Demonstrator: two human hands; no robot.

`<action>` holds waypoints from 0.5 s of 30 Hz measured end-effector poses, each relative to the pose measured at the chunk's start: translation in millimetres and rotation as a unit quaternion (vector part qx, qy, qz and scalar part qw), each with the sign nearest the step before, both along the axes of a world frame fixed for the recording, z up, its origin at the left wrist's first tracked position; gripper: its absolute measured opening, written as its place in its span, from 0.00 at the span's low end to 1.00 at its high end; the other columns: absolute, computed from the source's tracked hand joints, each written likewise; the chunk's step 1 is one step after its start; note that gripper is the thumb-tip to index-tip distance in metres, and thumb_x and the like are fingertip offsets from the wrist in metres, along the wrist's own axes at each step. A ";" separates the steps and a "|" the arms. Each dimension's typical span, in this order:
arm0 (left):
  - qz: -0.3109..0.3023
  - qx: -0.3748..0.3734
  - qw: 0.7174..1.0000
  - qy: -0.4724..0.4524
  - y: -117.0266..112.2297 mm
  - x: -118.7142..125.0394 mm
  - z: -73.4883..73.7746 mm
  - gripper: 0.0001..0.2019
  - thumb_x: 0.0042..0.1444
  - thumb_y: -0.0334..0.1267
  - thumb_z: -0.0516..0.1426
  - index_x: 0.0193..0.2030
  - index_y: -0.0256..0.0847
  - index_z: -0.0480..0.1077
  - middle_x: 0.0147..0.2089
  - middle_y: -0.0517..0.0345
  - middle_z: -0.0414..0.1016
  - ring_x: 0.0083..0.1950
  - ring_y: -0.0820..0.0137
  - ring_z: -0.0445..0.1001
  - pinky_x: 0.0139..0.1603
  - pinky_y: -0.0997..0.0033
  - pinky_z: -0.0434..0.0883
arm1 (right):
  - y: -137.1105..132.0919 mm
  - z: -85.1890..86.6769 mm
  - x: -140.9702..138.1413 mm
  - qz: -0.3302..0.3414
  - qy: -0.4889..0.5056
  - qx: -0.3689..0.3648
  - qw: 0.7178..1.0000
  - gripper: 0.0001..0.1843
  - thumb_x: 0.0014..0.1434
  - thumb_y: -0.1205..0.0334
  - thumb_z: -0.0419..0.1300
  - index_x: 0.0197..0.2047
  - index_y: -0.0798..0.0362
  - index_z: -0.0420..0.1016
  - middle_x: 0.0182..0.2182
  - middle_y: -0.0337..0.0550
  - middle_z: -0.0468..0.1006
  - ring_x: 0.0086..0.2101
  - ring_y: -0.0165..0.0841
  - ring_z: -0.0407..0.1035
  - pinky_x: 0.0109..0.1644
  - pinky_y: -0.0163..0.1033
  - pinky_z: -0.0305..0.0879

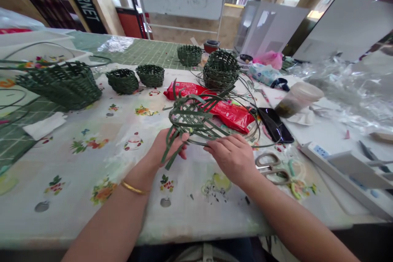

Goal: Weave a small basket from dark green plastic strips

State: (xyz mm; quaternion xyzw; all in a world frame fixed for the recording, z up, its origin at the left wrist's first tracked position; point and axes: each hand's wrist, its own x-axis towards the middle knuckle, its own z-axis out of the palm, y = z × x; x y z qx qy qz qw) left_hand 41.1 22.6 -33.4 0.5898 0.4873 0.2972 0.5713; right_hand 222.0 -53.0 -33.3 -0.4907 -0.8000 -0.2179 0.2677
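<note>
An unfinished woven piece of dark green plastic strip (196, 116) sits between my hands, its loose strips fanning outward. My left hand (170, 145) grips its near edge from below, with strip ends hanging past the fingers. My right hand (231, 157) pinches a thin strip at the piece's right side. Beyond the piece lies a red foil packet (211, 106). Orange-handled nothing shows here: grey-handled scissors (272, 168) lie to the right of my right hand, and a black phone (274, 125) rests farther up.
Finished green woven baskets stand along the floral tablecloth (55, 163), including a large one (58, 86) at left and a stacked one (221, 69) behind the work. A plastic cup (297, 99), crumpled clear plastic (346, 86) and a white power strip (319, 151) lie at right.
</note>
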 end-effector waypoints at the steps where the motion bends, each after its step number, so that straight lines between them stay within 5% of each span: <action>1: 0.006 0.012 1.000 0.008 -1.1 0.8 3.0 0.11 0.49 0.40 0.56 0.22 0.36 0.63 0.17 0.62 0.66 0.15 0.73 0.69 0.17 0.77 0.66 | -0.5 0.4 -0.7 -0.018 0.003 -0.001 1.000 0.08 0.61 0.59 0.55 0.33 0.53 0.73 0.31 0.39 0.79 0.31 0.28 0.69 0.36 0.36 0.56; 4: 0.001 0.033 0.999 0.001 -3.9 3.2 6.5 0.10 0.47 0.39 0.56 0.20 0.36 0.62 0.17 0.61 0.66 0.17 0.71 0.70 0.19 0.74 0.68 | -1.7 3.0 -2.1 -0.076 -0.002 -0.009 0.997 0.11 0.61 0.59 0.55 0.31 0.55 0.72 0.36 0.43 0.79 0.29 0.29 0.69 0.33 0.36 0.55; 9: 0.053 0.059 0.997 -0.017 -9.0 8.8 4.9 0.09 0.45 0.38 0.57 0.21 0.38 0.62 0.17 0.63 0.66 0.16 0.73 0.68 0.16 0.75 0.67 | -5.1 10.3 -1.0 -0.090 -0.017 -0.086 0.992 0.08 0.59 0.67 0.52 0.37 0.56 0.73 0.25 0.39 0.77 0.25 0.29 0.66 0.28 0.36 0.53; 15: 0.044 0.068 0.997 0.018 -8.5 9.4 -3.3 0.10 0.45 0.40 0.58 0.20 0.38 0.63 0.17 0.63 0.66 0.17 0.72 0.68 0.17 0.74 0.67 | -7.7 19.5 -3.3 -0.146 -0.043 -0.172 0.973 0.10 0.56 0.67 0.55 0.41 0.50 0.72 0.35 0.43 0.75 0.32 0.33 0.66 0.28 0.37 0.51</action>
